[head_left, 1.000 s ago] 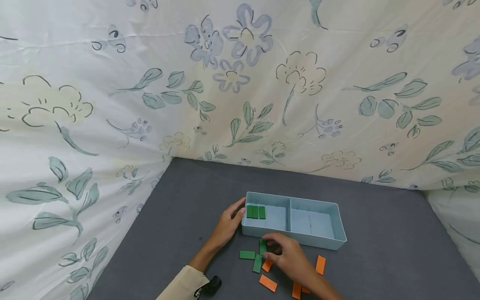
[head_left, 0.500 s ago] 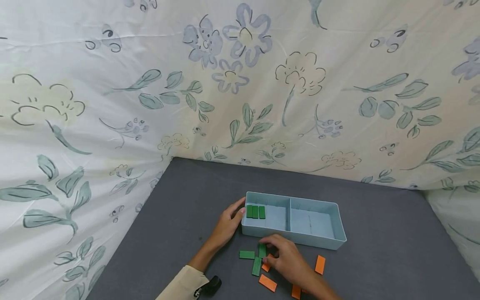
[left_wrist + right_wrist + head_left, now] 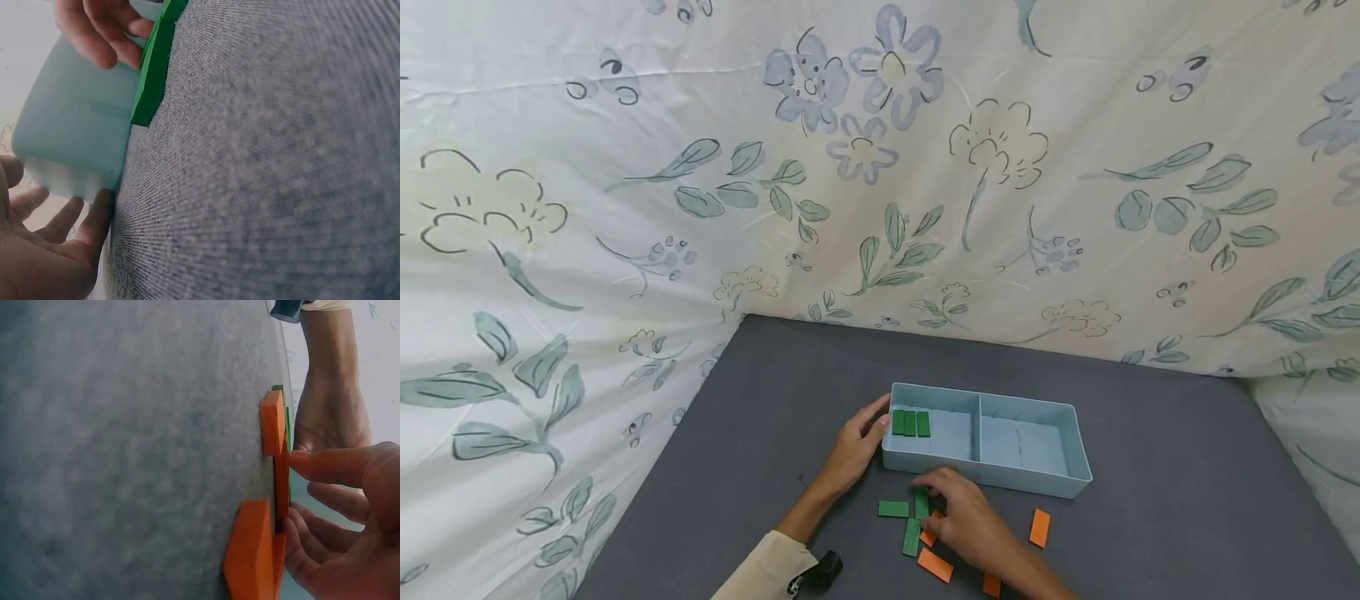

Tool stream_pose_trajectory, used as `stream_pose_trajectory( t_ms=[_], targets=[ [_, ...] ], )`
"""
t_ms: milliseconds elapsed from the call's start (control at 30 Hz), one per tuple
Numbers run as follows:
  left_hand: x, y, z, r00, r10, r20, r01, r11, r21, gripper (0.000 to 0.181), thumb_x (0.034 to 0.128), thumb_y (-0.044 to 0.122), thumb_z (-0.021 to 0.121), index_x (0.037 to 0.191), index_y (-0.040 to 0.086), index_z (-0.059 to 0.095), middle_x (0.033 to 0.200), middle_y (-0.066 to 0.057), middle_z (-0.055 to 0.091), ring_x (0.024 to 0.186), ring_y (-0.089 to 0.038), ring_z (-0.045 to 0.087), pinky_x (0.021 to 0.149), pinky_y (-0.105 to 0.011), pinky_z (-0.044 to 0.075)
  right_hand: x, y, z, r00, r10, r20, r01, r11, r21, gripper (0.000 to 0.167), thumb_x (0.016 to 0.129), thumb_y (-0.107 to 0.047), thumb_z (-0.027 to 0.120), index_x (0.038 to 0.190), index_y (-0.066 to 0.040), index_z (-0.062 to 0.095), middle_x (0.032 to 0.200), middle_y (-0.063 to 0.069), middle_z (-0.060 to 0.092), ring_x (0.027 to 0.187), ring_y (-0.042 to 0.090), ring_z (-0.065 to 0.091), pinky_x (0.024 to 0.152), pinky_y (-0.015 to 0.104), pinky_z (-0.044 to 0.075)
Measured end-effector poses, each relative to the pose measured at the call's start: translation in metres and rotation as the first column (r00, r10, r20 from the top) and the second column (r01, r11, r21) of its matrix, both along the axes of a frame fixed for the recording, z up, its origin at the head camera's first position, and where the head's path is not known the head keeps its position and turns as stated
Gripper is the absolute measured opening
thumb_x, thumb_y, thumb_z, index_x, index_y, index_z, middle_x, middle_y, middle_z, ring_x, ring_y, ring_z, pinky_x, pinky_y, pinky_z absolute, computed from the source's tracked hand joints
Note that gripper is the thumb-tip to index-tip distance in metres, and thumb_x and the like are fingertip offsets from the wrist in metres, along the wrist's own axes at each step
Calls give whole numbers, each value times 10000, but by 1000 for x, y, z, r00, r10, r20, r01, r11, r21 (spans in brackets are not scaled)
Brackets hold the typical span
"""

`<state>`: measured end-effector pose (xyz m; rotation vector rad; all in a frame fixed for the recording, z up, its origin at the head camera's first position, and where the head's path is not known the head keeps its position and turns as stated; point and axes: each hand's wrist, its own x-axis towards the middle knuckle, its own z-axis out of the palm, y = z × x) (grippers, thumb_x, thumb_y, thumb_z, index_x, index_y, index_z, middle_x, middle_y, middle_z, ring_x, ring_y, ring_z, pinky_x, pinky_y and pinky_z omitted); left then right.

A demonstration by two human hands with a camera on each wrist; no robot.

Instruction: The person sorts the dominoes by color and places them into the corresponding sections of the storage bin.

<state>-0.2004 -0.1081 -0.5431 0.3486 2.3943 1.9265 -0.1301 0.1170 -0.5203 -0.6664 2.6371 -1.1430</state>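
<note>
The left hand rests against the left end of the pale blue box; in the left wrist view its extended fingertips touch the end wall. Just in front of the box, the right hand pinches a green block between thumb and fingers, low at the table. A second green block adjoins its near end, and another green block lies to the left. An orange block is partly under the right hand. In the right wrist view, orange blocks mostly hide the green ones.
Three green blocks stand side by side in the box's left compartment, left of the divider. Other orange blocks lie near the right forearm, one to its right. Patterned cloth borders the dark table.
The right hand has shifted slightly left and toward the viewer with the green block, and the adjoining green block has slid nearer the viewer. The left hand has stayed at the box.
</note>
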Motion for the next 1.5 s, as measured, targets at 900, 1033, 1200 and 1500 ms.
stream_pose_trajectory(
  t_ms=[900,1033,1200,1500],
  targets=[
    [3,3,-2,1000,7,12,-7,1000,9,513,1128,374,545,1606,195,489,1607,-75,502,1513,-266,434,1216,-560,337,3,0,-3,997,9,-74,-5,998,55,530,846,-99,903,1333,-133,697,1213,2,664,1007,172,578,752,321,511],
    [3,3,-1,1000,8,12,-8,1000,2,522,1131,371,541,1614,184,477,1623,-80,485,1530,-279,413,1223,-571,329,3,3,2,999,21,-26,-22,1000,-20,533,864,-80,884,1356,-112,681,1204,29,657,943,145,619,726,273,545],
    [3,3,1,1000,15,13,-15,1000,-7,527,1131,370,543,1614,170,477,1624,-76,486,1533,-276,410,1225,-568,329,3,8,11,999,30,-21,-31,995,-91,544,872,-65,880,1372,-87,666,1188,42,666,949,167,660,745,285,584],
    [2,5,2,1000,10,-4,-10,1000,0,515,1135,319,544,1612,137,475,1616,-104,495,1484,-292,472,1174,-545,392,0,13,32,999,-11,-33,7,989,-145,590,887,-71,871,1425,-114,634,1287,78,681,1099,277,678,805,295,602]
  ],
)
